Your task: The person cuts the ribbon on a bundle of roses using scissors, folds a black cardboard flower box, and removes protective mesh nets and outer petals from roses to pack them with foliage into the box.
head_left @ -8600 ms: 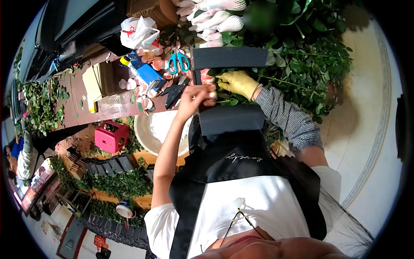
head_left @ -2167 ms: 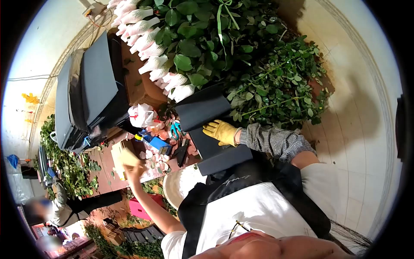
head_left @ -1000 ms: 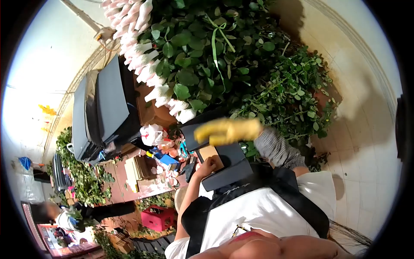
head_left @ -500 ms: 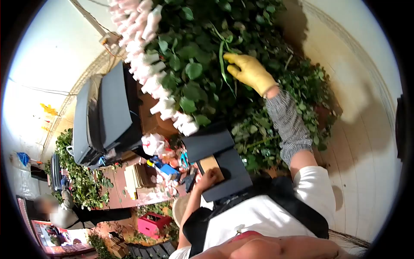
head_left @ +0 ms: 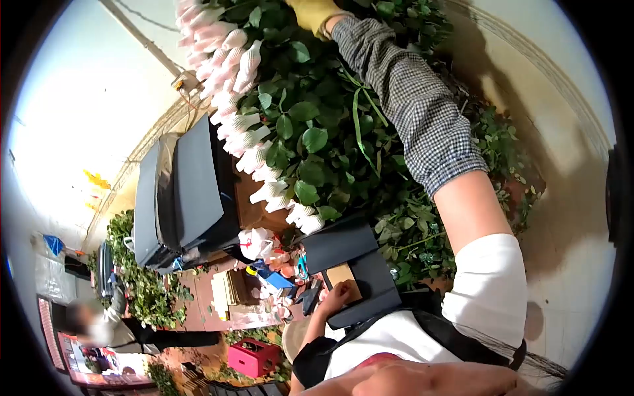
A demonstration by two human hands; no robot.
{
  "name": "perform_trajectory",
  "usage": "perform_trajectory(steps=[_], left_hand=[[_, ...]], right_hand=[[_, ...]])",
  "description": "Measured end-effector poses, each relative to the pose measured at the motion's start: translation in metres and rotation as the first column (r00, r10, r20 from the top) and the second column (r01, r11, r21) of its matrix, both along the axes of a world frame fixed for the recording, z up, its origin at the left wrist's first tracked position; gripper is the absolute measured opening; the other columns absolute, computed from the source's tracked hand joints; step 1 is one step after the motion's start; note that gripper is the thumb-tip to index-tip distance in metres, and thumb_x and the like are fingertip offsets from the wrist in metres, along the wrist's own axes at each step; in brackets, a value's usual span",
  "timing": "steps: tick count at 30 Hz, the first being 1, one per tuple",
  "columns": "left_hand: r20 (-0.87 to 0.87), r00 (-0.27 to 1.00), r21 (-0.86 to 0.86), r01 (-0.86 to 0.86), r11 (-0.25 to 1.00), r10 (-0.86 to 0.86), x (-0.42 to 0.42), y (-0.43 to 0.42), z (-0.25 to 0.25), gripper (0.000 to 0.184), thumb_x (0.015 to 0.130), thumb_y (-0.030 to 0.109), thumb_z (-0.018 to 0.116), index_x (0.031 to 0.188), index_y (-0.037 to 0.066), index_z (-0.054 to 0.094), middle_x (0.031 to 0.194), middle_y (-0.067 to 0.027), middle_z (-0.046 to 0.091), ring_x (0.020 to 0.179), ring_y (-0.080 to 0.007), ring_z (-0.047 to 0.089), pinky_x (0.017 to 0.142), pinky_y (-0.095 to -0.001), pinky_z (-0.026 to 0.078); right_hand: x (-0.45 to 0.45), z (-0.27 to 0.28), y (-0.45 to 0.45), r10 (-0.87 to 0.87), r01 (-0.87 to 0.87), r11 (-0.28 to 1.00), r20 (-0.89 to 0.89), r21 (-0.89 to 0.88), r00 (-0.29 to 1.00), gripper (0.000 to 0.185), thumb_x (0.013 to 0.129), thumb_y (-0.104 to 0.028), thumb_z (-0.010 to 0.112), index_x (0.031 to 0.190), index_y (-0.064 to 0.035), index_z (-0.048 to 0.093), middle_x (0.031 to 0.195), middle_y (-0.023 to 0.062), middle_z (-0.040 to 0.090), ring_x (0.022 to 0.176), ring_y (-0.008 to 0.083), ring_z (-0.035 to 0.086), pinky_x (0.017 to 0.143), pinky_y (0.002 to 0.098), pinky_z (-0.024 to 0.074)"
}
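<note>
My right hand, in a yellow glove with a checked sleeve above it, reaches over the pile of leafy rose stems. The top edge of the view cuts off its fingers, so what they touch is hidden. Many of the blooms, wrapped in white-pink netting sleeves, line the pile's left side. My bare left hand has its fingers curled at a brown piece of cardboard. That cardboard lies on a black sheet in front of my body. A green strap lies across the leaves.
To the left are large dark-wrapped packages, a cardboard stack, blue-handled scissors and a blue box. A pink plastic stool stands on the leaf-strewn floor. Another person stands at far left near more foliage.
My gloved right hand has moved from beside the green strap to the far top of the pile, arm stretched out. My left hand stays at the cardboard. The whole view has shifted slightly.
</note>
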State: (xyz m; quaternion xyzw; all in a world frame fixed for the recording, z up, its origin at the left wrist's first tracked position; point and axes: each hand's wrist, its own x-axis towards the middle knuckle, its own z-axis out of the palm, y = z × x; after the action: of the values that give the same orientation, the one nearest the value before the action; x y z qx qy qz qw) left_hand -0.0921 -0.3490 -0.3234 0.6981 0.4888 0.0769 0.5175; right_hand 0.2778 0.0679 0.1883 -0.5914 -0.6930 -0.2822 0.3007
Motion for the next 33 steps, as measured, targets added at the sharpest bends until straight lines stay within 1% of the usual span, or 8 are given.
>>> perform_trajectory(steps=[4,11,17,20,25,28,31,33], left_hand=[[-0.046,0.999,0.0,-0.006,1.0,0.006,0.005,0.0,0.021,0.028,0.093,0.015,0.06,0.115,-0.003,0.059,0.103,-0.0167,0.067,0.098,-0.0265,0.066,0.087,-0.0344,0.052],[-0.062,0.998,0.025,-0.006,1.0,0.008,0.01,0.003,0.025,0.028,0.092,0.015,0.06,0.113,-0.003,0.059,0.105,-0.0178,0.067,0.097,-0.0281,0.066,0.085,-0.0345,0.052],[-0.107,0.994,0.034,-0.007,0.999,0.01,0.011,0.001,0.028,0.026,0.094,0.016,0.06,0.112,-0.003,0.06,0.102,-0.0163,0.068,0.095,-0.0232,0.066,0.083,-0.0324,0.052],[-0.039,0.998,0.015,-0.056,0.998,0.057,0.009,-0.002,0.018,0.026,0.093,0.016,0.06,0.111,-0.003,0.06,0.102,-0.0163,0.068,0.096,-0.0231,0.066,0.084,-0.0323,0.052],[-0.05,0.997,-0.02,-0.066,0.998,0.065,0.009,-0.001,0.022,0.028,0.093,0.018,0.062,0.113,-0.002,0.061,0.103,-0.0158,0.069,0.095,-0.0233,0.067,0.085,-0.0323,0.052],[0.003,0.999,0.02,-0.036,0.999,0.036,0.004,-0.001,0.0,0.031,0.092,0.019,0.062,0.114,-0.003,0.061,0.101,-0.0164,0.069,0.095,-0.0241,0.067,0.084,-0.0334,0.053],[0.039,0.998,0.057,-0.054,0.997,0.052,0.004,0.0,0.001,0.031,0.092,0.019,0.062,0.113,-0.003,0.061,0.1,-0.0167,0.069,0.095,-0.0255,0.067,0.083,-0.0342,0.053],[0.042,0.998,0.065,-0.047,0.997,0.044,0.004,-0.004,0.002,0.029,0.094,0.02,0.062,0.115,0.001,0.061,0.103,-0.0136,0.07,0.097,-0.0232,0.066,0.085,-0.0346,0.052]], right_hand=[[-0.008,0.012,-0.053,-0.082,0.087,0.994,0.072,-0.063,0.994,0.022,0.079,-0.01,0.07,0.101,-0.0072,0.07,0.098,0.0132,0.071,0.099,0.0318,0.068,0.083,0.0412,0.056],[-0.018,-0.027,-0.064,0.324,-0.175,0.798,-0.164,0.577,0.932,0.007,0.083,-0.017,0.063,0.084,-0.0095,0.064,0.087,0.0102,0.069,0.081,0.0335,0.066,0.068,0.0465,0.05],[0.029,-0.044,-0.068,0.413,-0.345,0.854,-0.105,0.39,0.905,0.026,0.08,-0.012,0.072,0.105,-0.0045,0.068,0.103,0.0203,0.069,0.098,0.0374,0.066,0.085,0.0435,0.0544],[0.027,0.006,-0.104,0.711,-0.491,0.662,-0.268,0.567,0.65,0.066,0.088,-0.022,0.07,0.146,-0.0102,0.041,0.114,0.0216,0.066,0.103,0.0367,0.066,0.086,0.0421,0.0548],[0.05,0.022,-0.022,0.116,-0.144,0.979,0.182,0.144,0.976,0.083,0.087,-0.004,0.054,0.159,-0.014,0.013,0.153,0.0234,0.038,0.137,0.0369,0.044,0.113,0.0401,0.036],[0.029,0.01,0.001,0.018,0.065,0.951,0.265,-0.303,0.964,0.069,0.087,-0.006,0.054,0.153,-0.0108,0.034,0.132,0.0242,0.058,0.118,0.038,0.06,0.099,0.0433,0.0486],[0.018,0.001,-0.026,-0.061,0.065,0.998,0.249,-0.008,0.966,0.038,0.084,-0.008,0.062,0.122,-0.0069,0.065,0.098,0.0175,0.069,0.098,0.0316,0.067,0.078,0.0425,0.0536],[0.049,-0.031,0.01,-0.056,0.001,0.972,0.23,0.234,0.971,0.039,0.085,-0.001,0.059,0.123,-0.0101,0.066,0.103,0.0148,0.068,0.098,0.0336,0.066,0.084,0.0407,0.0549]])
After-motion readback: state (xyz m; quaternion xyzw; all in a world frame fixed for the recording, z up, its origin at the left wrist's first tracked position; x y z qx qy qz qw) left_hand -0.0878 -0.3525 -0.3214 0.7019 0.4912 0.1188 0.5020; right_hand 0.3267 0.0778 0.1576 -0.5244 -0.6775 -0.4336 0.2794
